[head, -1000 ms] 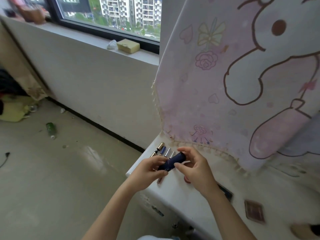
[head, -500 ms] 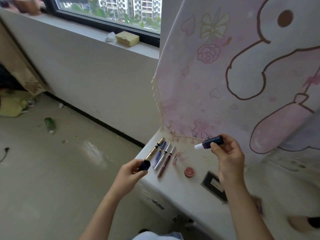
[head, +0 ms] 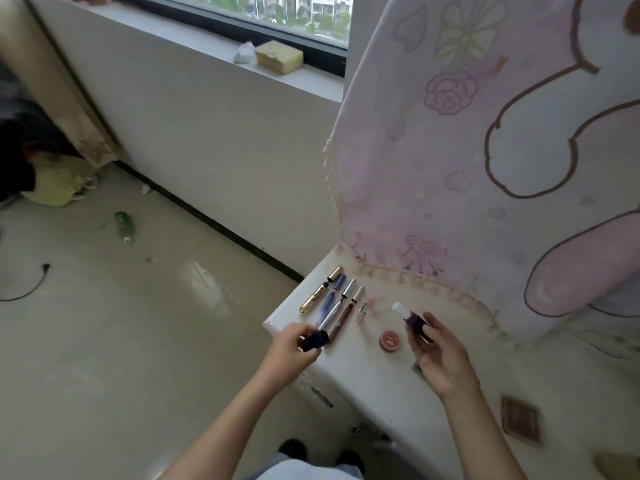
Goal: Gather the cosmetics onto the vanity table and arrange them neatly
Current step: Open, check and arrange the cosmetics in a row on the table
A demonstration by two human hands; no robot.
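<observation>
My right hand (head: 439,355) holds a dark purple tube (head: 414,319) with its white tip pointing up and left, above the white vanity table (head: 367,372). My left hand (head: 292,348) grips the tube's dark cap (head: 314,339) over the table's left corner. A row of slim cosmetics lies on the table: a gold tube (head: 321,289), a blue pen (head: 330,295), a silver pen (head: 337,303), a dark red pen (head: 344,318) and a small pink vial (head: 362,312). A round pink pot (head: 390,340) sits between my hands.
A pink cartoon cloth (head: 485,161) hangs behind the table. A brown square compact (head: 520,419) lies at the table's right. The window sill holds a yellow sponge (head: 279,57). A green bottle (head: 124,225) and a black cable (head: 27,285) lie on the floor.
I pulled the cap off the tube; my hands drew apart. Since half a second ago my right hand has lowered the tube toward the table.
</observation>
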